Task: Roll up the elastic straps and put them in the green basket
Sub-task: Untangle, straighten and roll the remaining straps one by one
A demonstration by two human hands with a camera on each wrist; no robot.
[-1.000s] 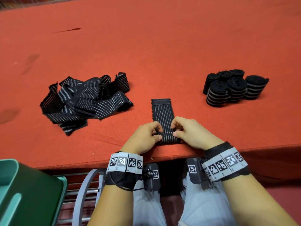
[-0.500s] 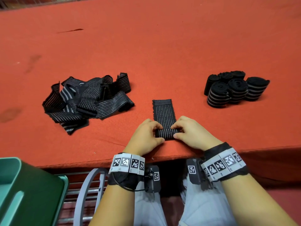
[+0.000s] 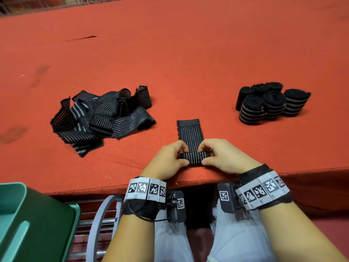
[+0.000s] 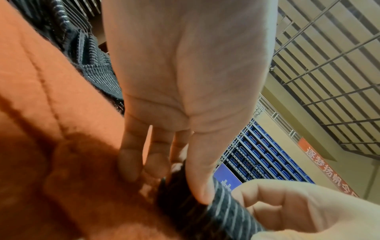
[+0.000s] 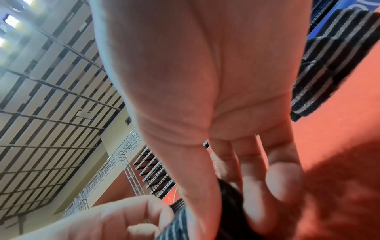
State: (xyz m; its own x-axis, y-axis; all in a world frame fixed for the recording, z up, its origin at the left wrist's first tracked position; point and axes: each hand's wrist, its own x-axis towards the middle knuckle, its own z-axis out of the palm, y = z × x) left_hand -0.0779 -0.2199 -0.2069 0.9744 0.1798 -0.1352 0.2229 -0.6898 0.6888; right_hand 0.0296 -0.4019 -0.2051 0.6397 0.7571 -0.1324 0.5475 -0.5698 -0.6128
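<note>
The red worktop (image 3: 188,53) carries a loose pile of unrolled straps (image 3: 102,116) at left and a cluster of rolled straps (image 3: 270,103) at right. The green basket (image 3: 28,224) sits below the near-left edge. At that edge, the left hand (image 3: 166,159) and right hand (image 3: 224,157) pinch the partly rolled elastic strap (image 3: 190,132), apparently thumbs nearest the person.

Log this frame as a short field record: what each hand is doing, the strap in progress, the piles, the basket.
left hand: pinches the left end of the roll
right hand: pinches the right end of the roll
strap in progress: near end rolled, far part flat on the red table
loose straps: heap to the left, unrolled
rolled straps: cluster to the right, on the table
green basket: lower left, below table edge; contents not visible
</note>
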